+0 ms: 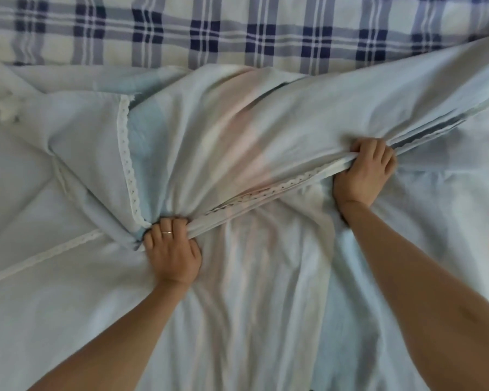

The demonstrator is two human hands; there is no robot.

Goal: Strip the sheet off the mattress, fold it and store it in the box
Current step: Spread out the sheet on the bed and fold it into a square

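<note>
A pale blue sheet (76, 277) with faint pink and white stripes and a white lace trim lies crumpled over most of the view. My left hand (173, 249), with a ring on one finger, grips a bunched edge of the sheet low at centre-left. My right hand (364, 170) grips the same gathered edge further right and higher up. The lace-trimmed edge runs taut between both hands. A folded-over layer of the sheet spreads away from that edge toward the far side. No box is in view.
A blue, navy and cream plaid cover (237, 32) lies across the far part of the bed, beyond the sheet. A ragged white edge of fabric (3, 103) shows at the far left.
</note>
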